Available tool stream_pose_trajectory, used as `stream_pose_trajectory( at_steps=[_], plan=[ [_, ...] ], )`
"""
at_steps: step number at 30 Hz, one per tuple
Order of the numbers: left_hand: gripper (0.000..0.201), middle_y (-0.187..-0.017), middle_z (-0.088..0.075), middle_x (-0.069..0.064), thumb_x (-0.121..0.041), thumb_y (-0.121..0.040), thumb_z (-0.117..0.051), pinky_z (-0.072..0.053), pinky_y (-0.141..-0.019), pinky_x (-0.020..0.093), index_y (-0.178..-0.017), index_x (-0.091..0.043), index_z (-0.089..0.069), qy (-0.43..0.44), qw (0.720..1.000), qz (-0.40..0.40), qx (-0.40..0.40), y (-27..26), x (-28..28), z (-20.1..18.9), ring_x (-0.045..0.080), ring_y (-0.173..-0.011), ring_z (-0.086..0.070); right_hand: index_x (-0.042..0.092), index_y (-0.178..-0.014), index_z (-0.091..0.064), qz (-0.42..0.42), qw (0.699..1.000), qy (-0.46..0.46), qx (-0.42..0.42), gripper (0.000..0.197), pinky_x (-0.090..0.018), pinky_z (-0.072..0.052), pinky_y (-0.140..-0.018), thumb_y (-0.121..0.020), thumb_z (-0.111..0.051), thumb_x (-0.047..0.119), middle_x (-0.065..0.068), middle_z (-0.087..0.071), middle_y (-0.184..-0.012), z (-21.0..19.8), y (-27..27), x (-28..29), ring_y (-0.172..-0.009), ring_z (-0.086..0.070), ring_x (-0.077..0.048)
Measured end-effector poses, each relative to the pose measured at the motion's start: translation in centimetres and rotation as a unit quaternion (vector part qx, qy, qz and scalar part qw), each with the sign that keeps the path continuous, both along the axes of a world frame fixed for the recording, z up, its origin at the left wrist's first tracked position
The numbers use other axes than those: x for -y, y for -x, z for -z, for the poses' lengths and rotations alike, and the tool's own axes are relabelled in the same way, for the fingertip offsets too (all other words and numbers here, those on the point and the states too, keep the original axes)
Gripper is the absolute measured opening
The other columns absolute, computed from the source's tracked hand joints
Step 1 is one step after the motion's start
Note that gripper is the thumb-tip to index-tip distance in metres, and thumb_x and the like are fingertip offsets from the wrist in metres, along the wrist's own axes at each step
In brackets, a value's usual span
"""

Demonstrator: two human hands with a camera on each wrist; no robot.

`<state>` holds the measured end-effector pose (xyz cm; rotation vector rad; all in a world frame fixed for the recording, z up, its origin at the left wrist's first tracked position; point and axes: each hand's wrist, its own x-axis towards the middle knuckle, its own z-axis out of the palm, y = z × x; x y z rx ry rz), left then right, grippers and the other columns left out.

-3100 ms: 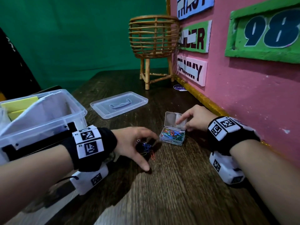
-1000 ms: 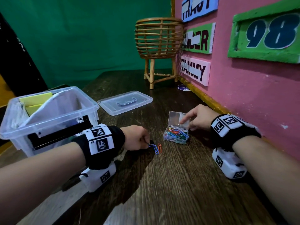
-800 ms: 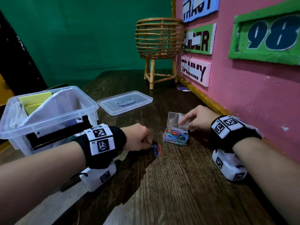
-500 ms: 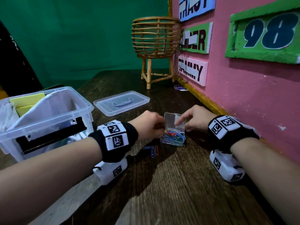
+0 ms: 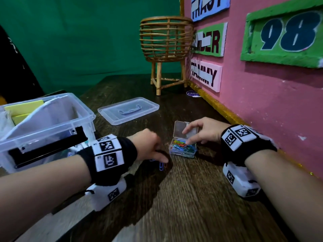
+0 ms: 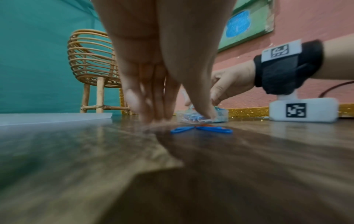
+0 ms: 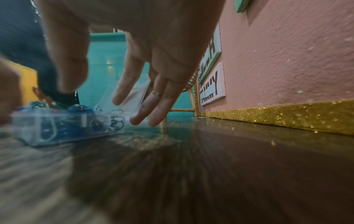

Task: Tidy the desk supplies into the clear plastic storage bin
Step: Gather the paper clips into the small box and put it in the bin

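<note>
A small clear box (image 5: 182, 149) of coloured paper clips sits open on the dark wooden desk, its lid (image 5: 180, 128) tilted up. My right hand (image 5: 187, 137) rests on it, with the index finger on the lid and the thumb at the box rim. A few loose paper clips (image 5: 161, 166), blue and orange, lie just left of the box. My left hand (image 5: 163, 159) points down at the desk beside them, fingertips (image 6: 153, 116) touching the wood and holding nothing. The left wrist view shows the clips (image 6: 210, 129) lying flat in front of the box (image 6: 220, 115).
The clear plastic storage bin (image 5: 57, 128) stands at the left and holds yellow pads (image 5: 22, 105) and white paper. Its lid (image 5: 128, 110) lies flat behind the hands. A wicker basket stand (image 5: 166, 39) is in the far corner. A pink wall (image 5: 262, 110) runs close along the right.
My left hand pinched a clip off the desk, reached over to the small box, then came back down to the loose clips. My right hand has stayed on the box lid.
</note>
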<state>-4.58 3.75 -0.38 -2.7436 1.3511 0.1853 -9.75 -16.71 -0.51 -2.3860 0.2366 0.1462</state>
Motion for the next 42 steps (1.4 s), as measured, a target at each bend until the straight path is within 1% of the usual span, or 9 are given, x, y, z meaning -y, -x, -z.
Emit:
stream_pose_trajectory(
  at_steps=[7,10,12,15,22,28,34,39,42],
  plan=[
    [0.035,-0.078,-0.064,-0.006,-0.033,-0.072,-0.077,-0.050,-0.076,0.023,-0.099,-0.013,-0.071,0.090,0.991,-0.038,-0.097,0.0,-0.8,0.5,0.010,-0.078,-0.061,0.024,-0.102,-0.067,-0.004,1.000,0.028,-0.007,0.038,-0.018,-0.045,-0.067,-0.067,-0.081,0.019,0.008,-0.055,-0.103,-0.2,0.3,-0.1,-0.088,-0.056,-0.012],
    [0.024,-0.061,-0.055,-0.013,-0.018,-0.075,-0.076,-0.052,-0.075,0.023,-0.097,-0.011,-0.072,0.113,0.984,-0.060,-0.128,-0.2,-0.7,0.6,0.007,-0.054,-0.058,0.022,-0.094,-0.069,-0.008,0.999,0.050,0.017,0.030,-0.017,-0.043,-0.061,-0.067,-0.082,0.019,0.010,-0.060,-0.078,-0.1,0.4,0.1,-0.074,-0.057,-0.014],
    [0.021,-0.060,-0.058,-0.011,-0.013,-0.077,-0.074,-0.051,-0.071,0.019,-0.097,-0.010,-0.073,0.121,0.982,-0.058,-0.130,-0.2,-0.7,0.7,0.003,-0.051,-0.057,0.017,-0.087,-0.071,-0.010,0.999,0.042,0.025,0.022,-0.010,-0.040,-0.049,-0.068,-0.081,0.014,0.014,-0.058,-0.056,-0.1,0.4,0.1,-0.057,-0.051,-0.005],
    [0.019,-0.078,-0.068,0.001,-0.009,-0.081,-0.069,-0.052,-0.069,0.016,-0.099,-0.009,-0.073,0.138,0.979,-0.063,-0.139,-0.1,-0.4,0.8,0.006,-0.056,-0.060,0.014,-0.073,-0.069,-0.015,0.999,0.020,0.023,0.013,-0.010,-0.044,-0.051,-0.068,-0.081,0.011,0.009,-0.062,-0.061,0.0,0.3,0.0,-0.059,-0.053,-0.003],
    [0.034,-0.085,-0.070,0.000,-0.043,-0.075,-0.073,-0.050,-0.078,0.025,-0.095,-0.016,-0.073,0.118,0.987,-0.069,-0.081,0.7,0.6,0.7,0.009,-0.078,-0.058,0.021,-0.054,-0.067,-0.003,0.999,0.037,0.028,0.020,-0.020,-0.047,-0.058,-0.064,-0.083,0.028,0.014,-0.059,-0.045,0.2,0.3,0.0,-0.060,-0.053,-0.004],
    [0.019,-0.069,-0.067,0.003,-0.015,-0.078,-0.072,-0.048,-0.061,0.014,-0.095,-0.007,-0.074,0.121,0.983,-0.088,-0.109,-0.1,0.7,1.0,-0.008,-0.032,-0.048,0.025,-0.058,-0.070,-0.014,0.999,0.033,0.010,0.016,-0.020,-0.046,-0.061,-0.070,-0.080,0.021,0.016,-0.060,-0.045,0.1,0.4,-0.1,-0.065,-0.053,-0.004],
    [0.024,-0.105,-0.070,0.009,-0.020,-0.086,-0.060,-0.051,-0.083,0.028,-0.105,-0.009,-0.069,0.059,0.996,-0.054,-0.031,0.4,0.9,0.8,0.023,-0.098,-0.064,0.026,-0.067,-0.071,-0.024,0.996,0.034,0.079,0.013,-0.020,-0.044,-0.075,-0.073,-0.076,0.015,0.004,-0.069,-0.082,-0.3,0.6,-0.3,-0.078,-0.058,-0.004],
    [0.024,-0.088,-0.064,0.005,-0.019,-0.077,-0.066,-0.053,-0.082,0.032,-0.099,-0.008,-0.067,0.017,0.998,-0.045,-0.043,0.6,1.0,0.7,0.025,-0.096,-0.064,0.031,-0.059,-0.065,0.030,0.985,0.047,0.163,0.023,-0.033,-0.050,-0.080,-0.076,-0.072,0.018,-0.001,-0.065,-0.089,-0.3,0.2,-0.2,-0.081,-0.057,-0.013],
    [0.031,-0.100,-0.069,0.011,-0.021,-0.076,-0.068,-0.053,-0.081,0.033,-0.103,-0.005,-0.067,-0.002,0.999,-0.039,-0.024,0.6,1.5,0.6,0.028,-0.097,-0.064,0.027,-0.062,-0.063,0.046,0.984,0.026,0.169,0.021,-0.031,-0.049,-0.073,-0.078,-0.068,0.016,0.003,-0.062,-0.074,-0.3,0.1,-0.1,-0.071,-0.055,-0.011]
  ],
)
